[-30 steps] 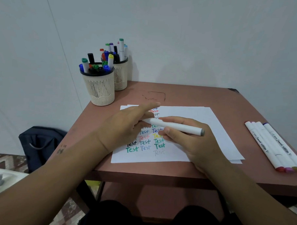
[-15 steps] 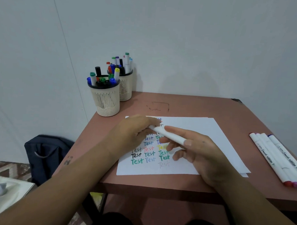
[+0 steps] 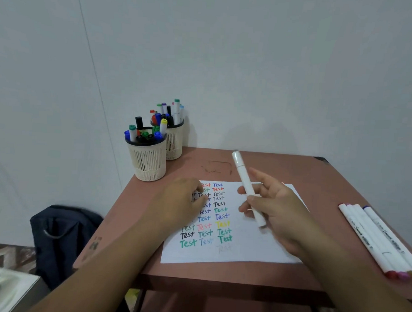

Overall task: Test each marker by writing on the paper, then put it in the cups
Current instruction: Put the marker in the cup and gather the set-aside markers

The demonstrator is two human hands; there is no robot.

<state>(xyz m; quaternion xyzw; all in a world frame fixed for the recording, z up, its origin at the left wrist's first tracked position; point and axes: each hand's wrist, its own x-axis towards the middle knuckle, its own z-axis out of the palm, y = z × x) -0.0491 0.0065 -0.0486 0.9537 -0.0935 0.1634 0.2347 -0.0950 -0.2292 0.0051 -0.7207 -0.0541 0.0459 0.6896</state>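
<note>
marker (image 3: 248, 188) held in right hand (image 3: 277, 212), left hand (image 3: 178, 201) on paper (image 3: 241, 249).

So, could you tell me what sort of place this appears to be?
Probably a plain room at home or a study corner: a small reddish table against a bare wall, a dark backpack on a patterned floor.

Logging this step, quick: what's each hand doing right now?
Left hand: fingers curled, resting on the paper; holding anything cannot be told.
Right hand: holding the white marker.
</note>
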